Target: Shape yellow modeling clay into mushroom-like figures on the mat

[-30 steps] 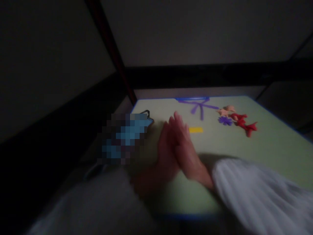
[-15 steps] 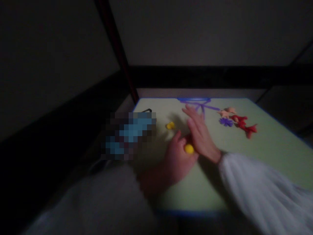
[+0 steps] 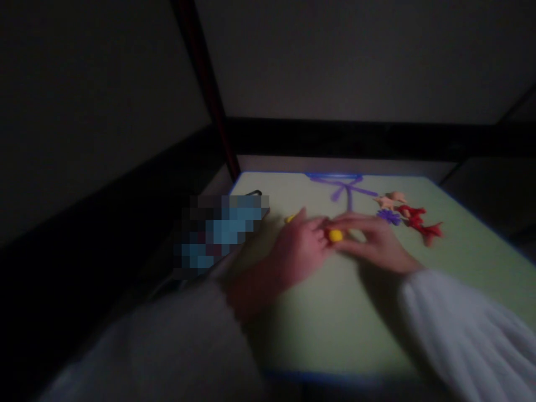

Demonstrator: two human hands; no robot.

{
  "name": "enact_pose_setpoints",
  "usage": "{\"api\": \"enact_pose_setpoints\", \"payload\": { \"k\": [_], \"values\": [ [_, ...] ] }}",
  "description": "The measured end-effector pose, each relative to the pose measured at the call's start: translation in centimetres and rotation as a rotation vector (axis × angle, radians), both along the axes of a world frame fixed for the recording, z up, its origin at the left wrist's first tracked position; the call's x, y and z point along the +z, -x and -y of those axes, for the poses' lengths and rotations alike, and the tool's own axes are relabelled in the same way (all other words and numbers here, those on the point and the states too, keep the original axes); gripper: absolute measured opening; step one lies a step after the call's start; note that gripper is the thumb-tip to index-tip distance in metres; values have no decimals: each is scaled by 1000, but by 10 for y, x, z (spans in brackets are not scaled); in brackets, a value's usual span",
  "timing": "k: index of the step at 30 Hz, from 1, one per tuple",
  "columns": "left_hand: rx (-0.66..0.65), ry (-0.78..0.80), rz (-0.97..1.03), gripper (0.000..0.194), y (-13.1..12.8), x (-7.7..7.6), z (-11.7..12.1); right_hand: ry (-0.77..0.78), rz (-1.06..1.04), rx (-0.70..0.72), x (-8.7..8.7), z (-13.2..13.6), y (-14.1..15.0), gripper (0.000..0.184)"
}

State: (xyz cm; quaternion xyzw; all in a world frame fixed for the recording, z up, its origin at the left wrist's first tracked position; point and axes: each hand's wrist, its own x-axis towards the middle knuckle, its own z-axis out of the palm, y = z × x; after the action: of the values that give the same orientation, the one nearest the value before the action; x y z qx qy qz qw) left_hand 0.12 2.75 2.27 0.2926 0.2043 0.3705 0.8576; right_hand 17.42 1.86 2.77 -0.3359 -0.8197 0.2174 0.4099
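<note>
Both hands meet over a pale green mat (image 3: 460, 268) with a blue border. A small yellow clay lump (image 3: 335, 235) sits pinched between the fingertips of my left hand (image 3: 297, 254) and my right hand (image 3: 377, 243). A second bit of yellow clay (image 3: 290, 219) peeks out on the mat just behind my left thumb. Both arms wear white sleeves. The picture is dim and a little blurred.
At the mat's far edge lies a purple clay bow shape (image 3: 345, 190). To its right are a peach figure (image 3: 391, 199), a purple flower (image 3: 388, 216) and red pieces (image 3: 421, 222). A blurred-out blue item (image 3: 221, 229) lies at the mat's left edge. A dark red pole (image 3: 209, 100) rises behind.
A second ago my palms were pressed together. They parted to show a yellow lump, and now both hands' fingertips pinch it, further from me over the mat.
</note>
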Motion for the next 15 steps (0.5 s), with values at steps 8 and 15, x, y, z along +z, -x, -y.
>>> {"api": "enact_pose_setpoints", "payload": {
  "k": [8,15],
  "values": [
    [601,-811,-760,17,30,-14,-42,157,222,48,8,-6,-16,20],
    [527,-1250,-1365,37,33,-51,-50,211,377,186,-2,-9,-10,16]
  ]
}}
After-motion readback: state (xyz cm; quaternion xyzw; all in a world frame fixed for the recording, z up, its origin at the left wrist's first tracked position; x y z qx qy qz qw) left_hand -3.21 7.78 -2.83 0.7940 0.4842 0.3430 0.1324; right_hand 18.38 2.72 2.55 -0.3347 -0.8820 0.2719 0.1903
